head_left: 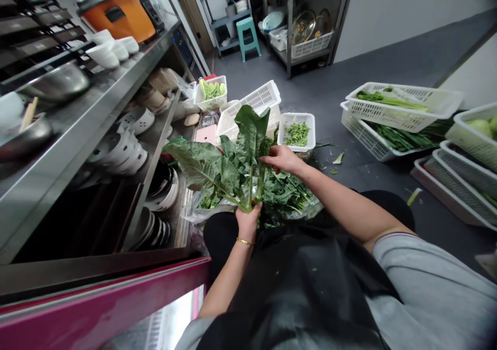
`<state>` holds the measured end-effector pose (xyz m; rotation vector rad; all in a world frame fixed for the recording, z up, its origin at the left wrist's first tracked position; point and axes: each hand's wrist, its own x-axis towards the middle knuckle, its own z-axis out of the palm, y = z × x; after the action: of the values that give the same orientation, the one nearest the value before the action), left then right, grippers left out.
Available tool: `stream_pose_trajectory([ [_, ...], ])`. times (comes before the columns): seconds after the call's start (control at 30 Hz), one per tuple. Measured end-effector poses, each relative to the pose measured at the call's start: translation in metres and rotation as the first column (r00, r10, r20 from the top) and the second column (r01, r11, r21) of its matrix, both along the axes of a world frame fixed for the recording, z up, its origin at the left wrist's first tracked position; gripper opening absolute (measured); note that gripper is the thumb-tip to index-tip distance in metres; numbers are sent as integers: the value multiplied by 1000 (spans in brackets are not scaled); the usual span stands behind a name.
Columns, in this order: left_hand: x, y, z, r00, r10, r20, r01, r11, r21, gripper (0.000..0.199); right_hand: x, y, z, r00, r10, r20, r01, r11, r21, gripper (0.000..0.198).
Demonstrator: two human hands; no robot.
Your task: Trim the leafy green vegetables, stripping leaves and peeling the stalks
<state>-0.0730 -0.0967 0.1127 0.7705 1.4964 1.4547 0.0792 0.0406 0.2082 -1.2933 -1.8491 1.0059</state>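
A large bunch of leafy greens, with broad dark leaves and thick pale-green stems, stands upright in front of me. My left hand is closed around the stem ends at the bottom. Higher up on the right side, my right hand has its fingers bent in a pinch at a stem near the leaves; the fingertips are partly hidden. Below lies a heap of more leafy greens on a clear plastic bag. Just beyond my right hand is a small white basket with small cut greens.
Behind the bunch are a tilted white basket and one with pale-green vegetables. Stacked vegetable baskets stand to the right. A steel shelf with dishes runs along my left. Leaf scraps lie on the floor.
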Motion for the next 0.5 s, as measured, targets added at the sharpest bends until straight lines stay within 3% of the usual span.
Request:
stream_pose_trajectory([
  [0.07,4,-1,5,989,-63,135,71,996,-51,35,-5,-16,1,992,58,109,-78,978,193,19],
  [0.13,4,-1,14,946,-116,303,143,988,-67,34,-8,-40,-3,963,208,170,-258,893,368,11],
  [0.17,2,0,20,916,-135,378,171,983,-62,33,-7,-51,-6,939,302,164,-343,849,401,11],
  [0.2,-1,0,24,881,-156,447,200,978,-53,31,-4,-60,-10,922,369,114,-383,836,392,12],
  [0.27,-11,0,30,782,-223,582,298,954,-35,28,4,-65,-15,938,323,-130,-282,924,259,14],
  [0.33,-21,-3,30,653,-301,695,422,907,-3,27,13,-54,-13,909,122,-398,-141,990,-20,14],
  [0.4,-26,-8,25,555,-348,755,485,873,47,26,18,-35,-5,830,12,-557,-190,946,-263,16],
  [0.5,-23,-15,14,501,-367,784,511,857,74,26,14,-14,10,722,59,-690,-401,847,-348,19],
])
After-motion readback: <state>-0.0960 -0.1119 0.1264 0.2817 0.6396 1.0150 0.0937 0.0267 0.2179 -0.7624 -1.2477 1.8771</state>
